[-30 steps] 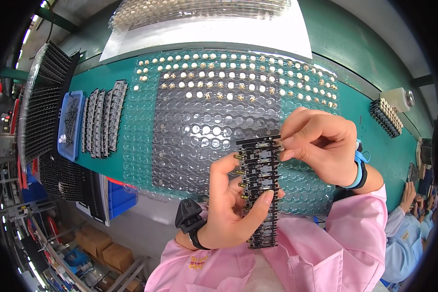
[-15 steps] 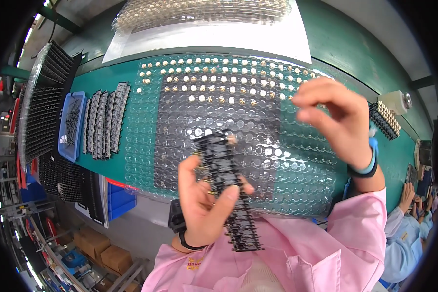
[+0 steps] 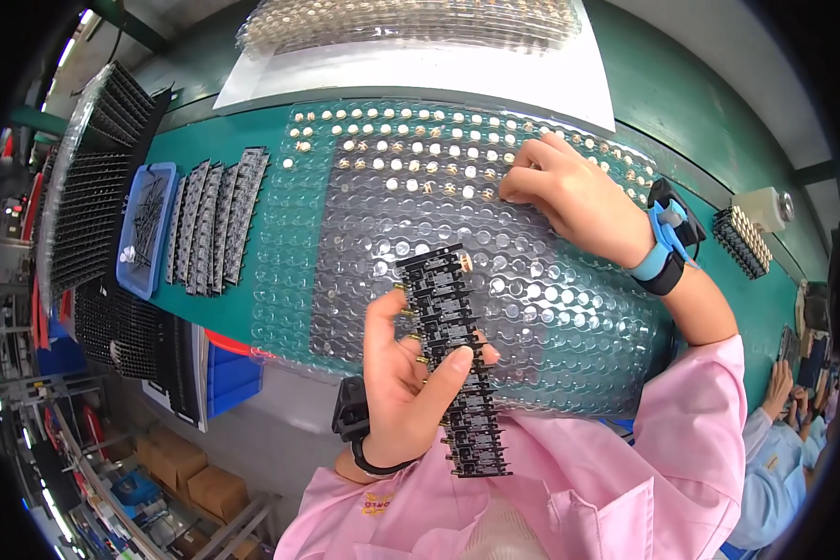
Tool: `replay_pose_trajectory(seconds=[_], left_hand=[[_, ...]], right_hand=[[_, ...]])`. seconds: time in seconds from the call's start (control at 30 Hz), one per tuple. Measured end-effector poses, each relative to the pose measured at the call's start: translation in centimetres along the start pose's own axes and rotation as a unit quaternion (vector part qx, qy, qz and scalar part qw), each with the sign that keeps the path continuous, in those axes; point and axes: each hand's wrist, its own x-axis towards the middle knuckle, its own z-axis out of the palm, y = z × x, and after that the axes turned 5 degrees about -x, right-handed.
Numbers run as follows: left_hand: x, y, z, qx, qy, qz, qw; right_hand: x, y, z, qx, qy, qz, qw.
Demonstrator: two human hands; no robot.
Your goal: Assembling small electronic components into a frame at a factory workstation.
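My left hand [image 3: 403, 397] is closed around a long strip of black plastic parts [image 3: 450, 327], with the thumb pressed across it. One small white-faced round part [image 3: 465, 262] shows at the strip's upper right end. Below it lies a clear plastic tray [image 3: 280, 280] of round pockets, whose far rows hold many small white round parts [image 3: 392, 185]. My right hand [image 3: 569, 201] reaches onto those rows from the right. Its fingertips are pinched together at the tray, and whatever they grip is hidden.
To the left lie several similar black strips [image 3: 216, 224] and a blue bin [image 3: 132, 285] of thin dark pieces. Racks of black strips [image 3: 93, 187] stand farther left. Stacked clear trays [image 3: 410, 28] fill the back. A filled strip [image 3: 742, 245] sits at right, where another person's hand [image 3: 782, 383] shows.
My right hand has come down and left onto the tray, its fingers closing together. The strip in my left hand has tilted slightly, and the whole view has shifted a little.
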Motion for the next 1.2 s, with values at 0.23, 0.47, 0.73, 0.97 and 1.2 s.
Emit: replay_pose_trajectory(seconds=[0.23, 0.47, 0.73, 0.97, 1.2], left_hand=[[0.4, -0.4, 0.2, 0.016, -0.008, -0.008, 1.0], [0.6, -1.0, 1.4, 0.018, -0.017, -0.025, 0.999], [0.8, -1.4, 2.2, 0.011, -0.03, -0.029, 0.999], [0.8, -1.5, 2.5, 0.021, -0.035, -0.026, 0.999], [0.9, -1.7, 2.7, 0.032, -0.043, -0.01, 0.999]], right_hand=[[-1.8, -2.2, -2.3, 0.46, -0.07, 0.161, 0.87], [-3.1, -2.9, -2.3, 0.716, -0.049, 0.193, 0.669], [-3.5, -3.6, -2.1, 0.676, -0.026, 0.161, 0.719], [-3.3, -4.0, -2.0, 0.685, -0.028, 0.184, 0.704], [-3.6, -3.9, -1.5, 0.681, -0.031, 0.164, 0.713]])
